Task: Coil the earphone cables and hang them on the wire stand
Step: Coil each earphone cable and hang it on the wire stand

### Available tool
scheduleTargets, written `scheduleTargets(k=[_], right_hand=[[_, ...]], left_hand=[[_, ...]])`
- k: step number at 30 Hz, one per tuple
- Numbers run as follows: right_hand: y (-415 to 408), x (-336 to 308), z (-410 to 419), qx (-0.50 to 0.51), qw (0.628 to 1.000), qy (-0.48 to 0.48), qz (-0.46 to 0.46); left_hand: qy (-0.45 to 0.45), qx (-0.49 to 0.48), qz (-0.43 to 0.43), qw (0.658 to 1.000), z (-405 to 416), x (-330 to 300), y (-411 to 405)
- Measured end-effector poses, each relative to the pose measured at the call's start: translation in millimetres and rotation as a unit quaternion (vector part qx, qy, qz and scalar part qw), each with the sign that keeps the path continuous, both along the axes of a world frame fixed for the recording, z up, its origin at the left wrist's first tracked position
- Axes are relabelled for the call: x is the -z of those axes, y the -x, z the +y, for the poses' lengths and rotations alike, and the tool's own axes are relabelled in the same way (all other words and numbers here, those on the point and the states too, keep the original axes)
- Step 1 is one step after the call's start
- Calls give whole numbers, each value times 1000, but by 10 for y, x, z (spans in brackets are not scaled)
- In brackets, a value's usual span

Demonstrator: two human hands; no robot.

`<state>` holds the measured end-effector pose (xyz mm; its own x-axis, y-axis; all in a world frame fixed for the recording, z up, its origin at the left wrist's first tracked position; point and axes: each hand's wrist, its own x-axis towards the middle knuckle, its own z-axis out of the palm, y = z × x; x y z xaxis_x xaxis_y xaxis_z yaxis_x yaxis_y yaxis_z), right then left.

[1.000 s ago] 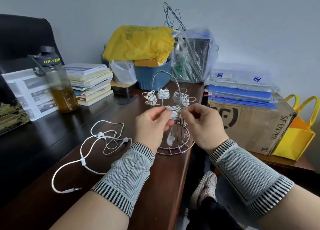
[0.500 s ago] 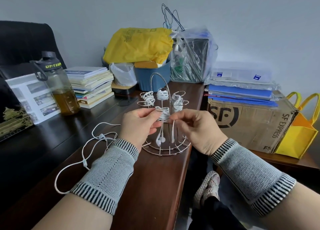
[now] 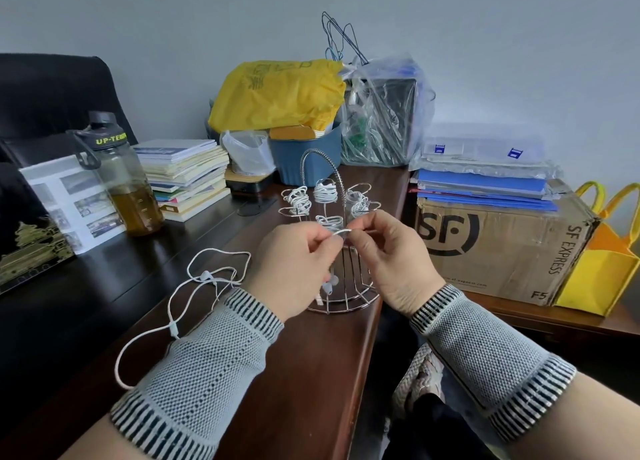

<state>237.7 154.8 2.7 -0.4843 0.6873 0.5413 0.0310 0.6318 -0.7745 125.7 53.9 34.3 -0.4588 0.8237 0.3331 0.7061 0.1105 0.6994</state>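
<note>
i saw my left hand (image 3: 298,269) and right hand (image 3: 388,255) both pinching one short run of white earphone cable (image 3: 341,232) just in front of the wire stand (image 3: 341,286) on the brown desk (image 3: 311,373). its earbuds (image 3: 330,284) dangled below. another loose earphone (image 3: 194,297) lay left.

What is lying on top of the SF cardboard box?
On the cardboard box lie blue folders, with clear plastic packets on top of them. Anything between or under the folders is hidden.
</note>
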Motion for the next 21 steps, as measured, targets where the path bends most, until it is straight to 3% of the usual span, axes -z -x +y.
scheduleTargets(k=[3, 9, 13, 18, 21], right_hand=[[19, -31, -9, 14, 1000, 23, 2], [90, -123, -27, 48, 998, 50, 8], [130, -136, -38, 91, 995, 47, -8], [208, -119, -56, 125, 990, 55, -32], [253, -120, -74, 132, 988, 70, -29]], left_hand=[[-22, -33, 138, 990, -15, -146, 76], [-18, -112, 243, 963, 73, -236, 174], [-2, -106, 169, 980, 188, -172, 178], [12, -104, 15, 994, 305, -49, 217], [-16, -124, -7, 992, 335, 2, 235]])
